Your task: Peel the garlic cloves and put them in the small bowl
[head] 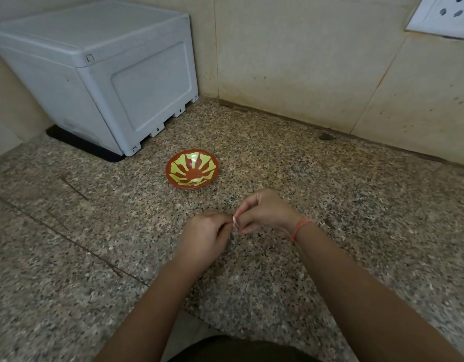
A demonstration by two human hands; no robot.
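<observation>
A small pale garlic clove (235, 222) sits between my two hands, a little above the speckled granite counter (330, 205). My left hand (204, 237) pinches it from the left with curled fingers. My right hand (264, 212), with an orange thread on its wrist, pinches the clove's top from the right. The small bowl (192, 169), red-brown with a yellow-green sunburst pattern, stands on the counter just beyond my hands. A pale bit lies near its bottom, too small to tell what it is.
A grey plastic box (100, 71) on a black mat stands at the back left, close to the bowl. Tiled walls meet at the corner behind. A white wall socket (444, 17) is at the top right. The counter's front edge runs near my body.
</observation>
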